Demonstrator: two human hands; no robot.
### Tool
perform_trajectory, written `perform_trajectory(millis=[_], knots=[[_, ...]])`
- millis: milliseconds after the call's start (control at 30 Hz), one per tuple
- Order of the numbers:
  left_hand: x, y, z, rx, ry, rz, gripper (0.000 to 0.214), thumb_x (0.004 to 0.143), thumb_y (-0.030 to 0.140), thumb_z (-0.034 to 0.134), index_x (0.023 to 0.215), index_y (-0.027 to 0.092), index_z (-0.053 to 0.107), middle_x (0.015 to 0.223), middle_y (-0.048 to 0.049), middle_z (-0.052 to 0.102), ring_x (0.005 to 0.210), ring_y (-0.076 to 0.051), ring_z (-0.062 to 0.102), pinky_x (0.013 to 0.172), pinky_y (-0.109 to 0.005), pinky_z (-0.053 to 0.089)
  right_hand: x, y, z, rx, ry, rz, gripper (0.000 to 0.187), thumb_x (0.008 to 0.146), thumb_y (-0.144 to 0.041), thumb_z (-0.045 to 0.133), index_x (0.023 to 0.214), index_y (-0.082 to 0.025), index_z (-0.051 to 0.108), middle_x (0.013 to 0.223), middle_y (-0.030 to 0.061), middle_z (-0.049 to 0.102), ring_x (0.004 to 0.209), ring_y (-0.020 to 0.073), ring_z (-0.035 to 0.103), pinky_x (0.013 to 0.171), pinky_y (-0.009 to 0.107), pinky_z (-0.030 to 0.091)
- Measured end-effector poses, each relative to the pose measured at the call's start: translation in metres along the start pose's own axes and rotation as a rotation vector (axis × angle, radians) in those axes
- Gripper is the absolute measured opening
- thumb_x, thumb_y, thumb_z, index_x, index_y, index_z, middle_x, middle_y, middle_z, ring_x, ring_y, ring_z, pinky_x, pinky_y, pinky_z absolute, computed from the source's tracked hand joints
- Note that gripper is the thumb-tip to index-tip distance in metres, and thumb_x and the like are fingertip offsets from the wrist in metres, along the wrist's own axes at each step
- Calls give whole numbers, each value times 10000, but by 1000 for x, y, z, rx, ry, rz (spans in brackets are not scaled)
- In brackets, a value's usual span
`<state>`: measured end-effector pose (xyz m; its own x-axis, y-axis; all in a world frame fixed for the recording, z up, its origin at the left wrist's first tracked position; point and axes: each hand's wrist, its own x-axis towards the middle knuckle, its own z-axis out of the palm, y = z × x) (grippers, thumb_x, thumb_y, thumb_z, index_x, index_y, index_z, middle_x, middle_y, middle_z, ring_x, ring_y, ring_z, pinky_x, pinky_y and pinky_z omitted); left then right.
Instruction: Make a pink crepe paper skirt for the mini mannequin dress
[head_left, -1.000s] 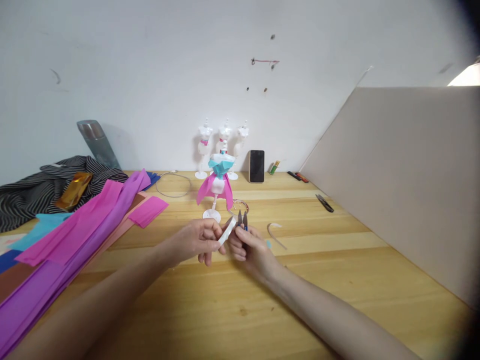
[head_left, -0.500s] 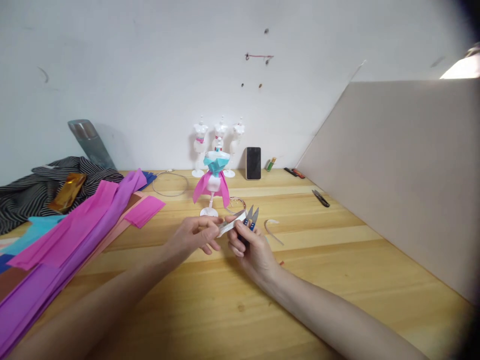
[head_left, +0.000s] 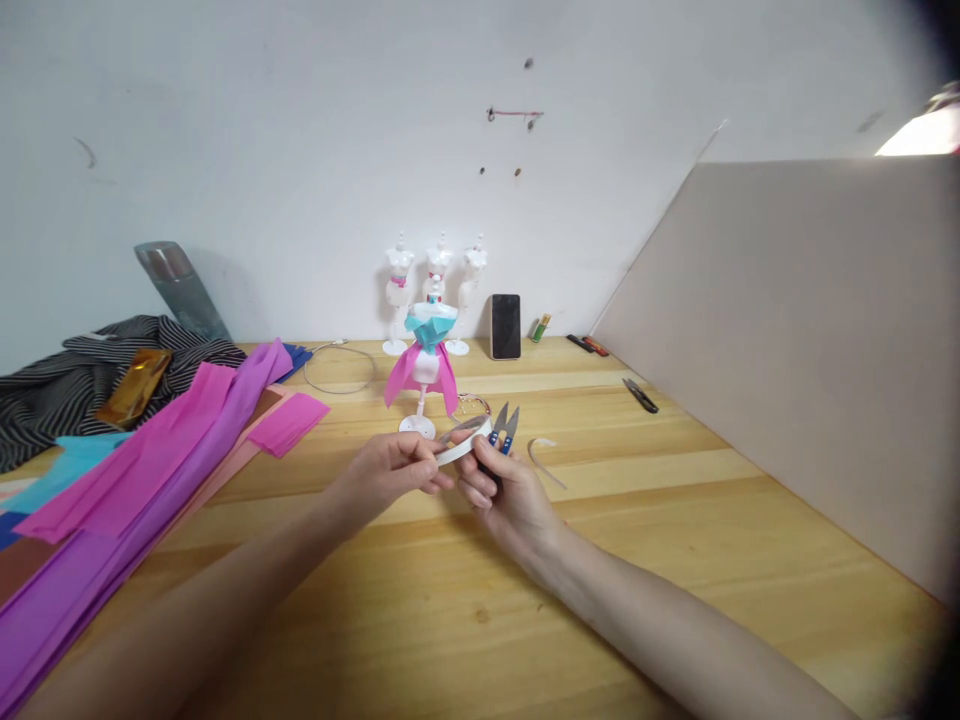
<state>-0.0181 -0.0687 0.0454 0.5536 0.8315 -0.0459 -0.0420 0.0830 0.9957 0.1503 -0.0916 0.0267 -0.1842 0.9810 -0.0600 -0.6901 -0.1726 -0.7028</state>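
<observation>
A narrow roll of white tape (head_left: 466,447) is held between my two hands above the wooden table. My left hand (head_left: 390,470) is closed, its thumb and fingers pinching the roll's left edge. My right hand (head_left: 517,500) grips the right side of the roll with its thumb and also holds blue-handled thread snips (head_left: 505,432), whose blades point up and stand apart. Just behind the hands is a small white dress form (head_left: 427,371) with a turquoise top and pink fabric at its waist. A strip of tape (head_left: 546,465) lies curled to the right.
Pink and purple crepe paper (head_left: 176,430) covers the left, beside a striped cloth (head_left: 52,370) and a bottle (head_left: 184,290). More dress forms (head_left: 397,290) stand along the wall near a phone (head_left: 505,327). Black snips (head_left: 640,396) lie at right.
The tape roll has been turned so its ring shape shows more clearly. My left fingers have curled in closer at its edge. The right hand still holds the snips.
</observation>
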Motion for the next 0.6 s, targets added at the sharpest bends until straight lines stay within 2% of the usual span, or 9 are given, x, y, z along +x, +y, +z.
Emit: perform_trajectory(millis=[100,200,367,467,600], knots=[[1,-1,0,-33,-20,26,405,683,483,747,646,121,570,1002,-112,701,837,-177,687,792,-305,521,2,-3,-1,-1,-29,43,249,695,-302,763,828,-108,681,540,-59,442,402,4,170,341,136,171],[1,-5,-1,-66,-6,-24,402,690,484,743,659,127,560,862,-84,711,816,-183,695,769,-303,524,6,-9,-3,-17,-41,92,292,686,-322,778,851,-104,673,534,-72,404,406,5,165,347,136,147],[-1,-1,-8,-155,25,-150,399,624,440,802,669,119,570,929,-84,706,785,-188,711,739,-287,527,15,-17,-13,6,-44,195,458,717,-553,679,816,-108,637,557,-44,432,414,24,229,370,161,169],[-2,7,-14,-134,32,-211,380,628,427,802,691,114,595,892,-81,707,783,-192,714,734,-273,524,16,-8,-18,-77,-22,173,538,737,-647,597,802,-114,636,523,-50,399,391,32,214,371,182,125],[-3,11,-21,-101,54,-205,363,650,428,786,716,118,611,879,-70,708,782,-186,713,735,-268,525,7,12,-15,-230,33,92,544,694,-652,644,780,-115,637,520,-71,352,396,23,211,393,195,103]])
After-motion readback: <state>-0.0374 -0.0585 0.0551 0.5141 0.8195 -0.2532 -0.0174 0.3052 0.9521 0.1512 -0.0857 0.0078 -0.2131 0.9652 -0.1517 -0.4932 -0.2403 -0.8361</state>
